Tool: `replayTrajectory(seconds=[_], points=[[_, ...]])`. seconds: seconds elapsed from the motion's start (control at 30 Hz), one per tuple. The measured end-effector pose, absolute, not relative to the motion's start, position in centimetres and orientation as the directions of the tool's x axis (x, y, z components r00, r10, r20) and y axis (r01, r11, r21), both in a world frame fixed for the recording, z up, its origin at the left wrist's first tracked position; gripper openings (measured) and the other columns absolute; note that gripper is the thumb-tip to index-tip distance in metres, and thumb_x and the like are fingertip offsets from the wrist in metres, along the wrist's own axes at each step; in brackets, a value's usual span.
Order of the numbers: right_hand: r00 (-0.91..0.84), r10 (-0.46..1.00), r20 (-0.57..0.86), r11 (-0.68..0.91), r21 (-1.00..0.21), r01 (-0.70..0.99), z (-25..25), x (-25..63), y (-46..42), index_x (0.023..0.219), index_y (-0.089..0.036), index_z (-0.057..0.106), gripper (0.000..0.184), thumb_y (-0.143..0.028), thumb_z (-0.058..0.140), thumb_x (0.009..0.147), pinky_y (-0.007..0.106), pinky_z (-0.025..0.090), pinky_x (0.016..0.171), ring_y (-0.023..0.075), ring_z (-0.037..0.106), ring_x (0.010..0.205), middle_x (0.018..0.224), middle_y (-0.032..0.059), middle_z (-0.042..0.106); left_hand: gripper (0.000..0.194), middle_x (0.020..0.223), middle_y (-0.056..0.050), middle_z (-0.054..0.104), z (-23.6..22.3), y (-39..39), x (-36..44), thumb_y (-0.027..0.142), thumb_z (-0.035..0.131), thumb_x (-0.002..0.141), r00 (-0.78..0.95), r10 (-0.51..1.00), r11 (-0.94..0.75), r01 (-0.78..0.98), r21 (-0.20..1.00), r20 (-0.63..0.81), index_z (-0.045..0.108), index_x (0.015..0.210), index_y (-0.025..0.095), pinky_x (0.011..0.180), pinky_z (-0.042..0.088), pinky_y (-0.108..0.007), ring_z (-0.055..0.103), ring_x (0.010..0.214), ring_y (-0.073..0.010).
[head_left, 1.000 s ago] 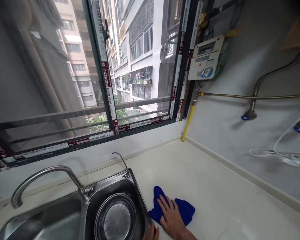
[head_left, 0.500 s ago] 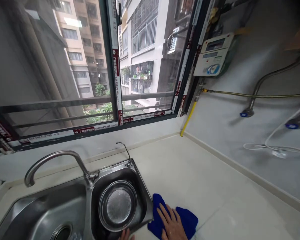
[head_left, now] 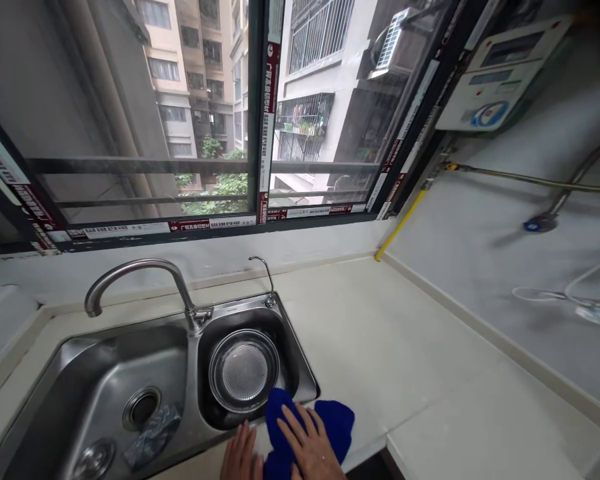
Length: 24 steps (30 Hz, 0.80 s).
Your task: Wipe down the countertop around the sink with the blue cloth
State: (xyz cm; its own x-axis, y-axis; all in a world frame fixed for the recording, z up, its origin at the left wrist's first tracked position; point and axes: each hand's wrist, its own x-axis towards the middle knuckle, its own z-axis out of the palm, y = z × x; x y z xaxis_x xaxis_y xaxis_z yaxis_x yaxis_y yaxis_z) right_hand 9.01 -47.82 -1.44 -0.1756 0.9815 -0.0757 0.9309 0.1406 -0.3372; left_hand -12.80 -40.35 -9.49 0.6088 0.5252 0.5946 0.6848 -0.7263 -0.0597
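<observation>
A dark blue cloth (head_left: 337, 423) lies bunched on the counter strip at the sink's front right corner, part of it over the sink rim. My right hand (head_left: 307, 440) presses on it from above, fingers spread and stretched out. Just left of the cloth is my left hand (head_left: 241, 455), its fingers extended at the sink's front edge, with nothing seen in them; the lower part is cut off by the frame. A round metal strainer (head_left: 244, 372) sits in the right basin of the steel sink (head_left: 193, 373).
A curved faucet (head_left: 140, 263) and a thin small tap (head_left: 267, 273) rise behind the sink. Crumpled clear plastic (head_left: 155, 433) lies in the left basin near the drain. The pale counter (head_left: 380, 333) runs right to a wall with a yellow pipe (head_left: 400, 225). A dark opening shows below the counter's front edge.
My right hand and the blue cloth have moved left, from the counter beside the sink to its front right corner. My left hand has come further into view. The camera view has shifted.
</observation>
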Motion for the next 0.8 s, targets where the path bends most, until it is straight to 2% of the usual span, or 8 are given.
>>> replayTrajectory(seconds=[0.1,0.2,0.37,0.47,0.57,0.67,0.73,0.8], points=[[-0.277,0.953,-0.118,0.191,-0.474,0.859,0.0,8.1,-46.9,0.156,-0.031,0.025,0.095,-0.023,0.054,0.066,0.067,0.016,0.119,0.0389,0.015,0.152,0.167,0.0037,0.014,0.041,0.122,-0.014,0.073,-7.1,-40.2,-12.0,0.034,0.039,0.095,0.578,0.542,-0.679,0.729,-0.087,0.610,0.065,0.117,0.011,0.085,0.065,-0.039,0.069,0.113,-0.0246],[-0.284,0.956,-0.077,0.195,-0.555,0.809,0.2,8.6,-46.8,0.150,-0.032,0.038,0.076,-0.029,0.054,0.076,0.065,0.019,0.120,0.0350,0.022,0.151,0.165,0.0038,0.026,0.041,0.116,-0.014,0.075,-5.2,-40.1,-11.2,0.035,0.038,0.095,0.553,0.566,-0.629,0.769,-0.114,0.611,0.068,0.111,0.011,0.081,0.066,-0.040,0.072,0.106,-0.0250],[0.083,0.992,0.093,-0.035,-0.432,0.901,-2.0,10.8,-48.1,0.148,-0.024,0.042,0.059,-0.027,0.045,0.089,0.061,0.026,0.119,0.0334,0.034,0.145,0.156,0.0112,0.042,0.043,0.106,-0.014,0.078,-3.8,-39.9,-10.3,0.040,0.041,0.095,0.512,0.610,-0.596,0.799,-0.076,0.604,0.069,0.108,0.011,0.076,0.067,-0.043,0.074,0.095,-0.0264],[0.167,0.981,0.096,-0.117,-0.393,0.912,-2.7,11.8,-48.8,0.144,-0.021,0.046,0.056,-0.034,0.050,0.090,0.056,0.038,0.112,0.0349,0.045,0.135,0.145,0.0145,0.053,0.039,0.098,-0.007,0.080,-3.7,-39.3,-10.4,0.038,0.039,0.097,0.518,0.588,-0.662,0.749,0.002,0.621,0.069,0.105,0.016,0.072,0.067,-0.042,0.075,0.090,-0.0231],[0.192,0.981,0.008,-0.173,-0.400,0.900,-2.0,12.2,-48.7,0.144,-0.021,0.045,0.061,-0.033,0.058,0.085,0.050,0.044,0.104,0.0335,0.054,0.122,0.135,0.0144,0.059,0.041,0.094,-0.003,0.080,-3.7,-38.9,-10.5,0.039,0.035,0.099,0.481,0.642,-0.693,0.697,0.183,0.598,0.069,0.100,0.019,0.075,0.067,-0.040,0.076,0.085,-0.0200],[0.183,0.976,-0.117,-0.216,-0.455,0.864,-0.9,12.7,-48.2,0.130,-0.023,0.057,0.051,-0.034,0.063,0.080,0.047,0.045,0.100,0.0309,0.058,0.113,0.123,0.0113,0.064,0.046,0.093,-0.005,0.080,-2.9,-39.0,-10.2,0.051,0.035,0.097,0.395,0.810,-0.581,0.634,0.510,0.433,0.070,0.098,0.020,0.077,0.065,-0.036,0.075,0.088,-0.0210],[0.153,0.976,-0.156,-0.215,-0.565,0.797,-0.1,13.4,-48.0,0.115,-0.024,0.064,0.038,-0.038,0.063,0.080,0.045,0.045,0.099,0.0285,0.060,0.108,0.114,0.0086,0.067,0.049,0.093,-0.007,0.080,-1.8,-39.3,-9.6,0.056,0.036,0.095,0.368,0.896,-0.424,0.546,0.723,0.248,0.068,0.102,0.020,0.072,0.064,-0.033,0.076,0.085,-0.0216],[0.148,0.975,-0.167,-0.223,-0.710,0.668,0.9,14.4,-48.0,0.103,-0.023,0.067,0.031,-0.043,0.063,0.080,0.041,0.048,0.093,0.0259,0.062,0.099,0.103,0.0062,0.070,0.048,0.094,-0.008,0.080,-0.3,-39.3,-8.9,0.058,0.037,0.094,0.370,0.922,-0.287,0.454,0.844,0.114,0.064,0.107,0.020,0.068,0.062,-0.032,0.075,0.080,-0.0213]])
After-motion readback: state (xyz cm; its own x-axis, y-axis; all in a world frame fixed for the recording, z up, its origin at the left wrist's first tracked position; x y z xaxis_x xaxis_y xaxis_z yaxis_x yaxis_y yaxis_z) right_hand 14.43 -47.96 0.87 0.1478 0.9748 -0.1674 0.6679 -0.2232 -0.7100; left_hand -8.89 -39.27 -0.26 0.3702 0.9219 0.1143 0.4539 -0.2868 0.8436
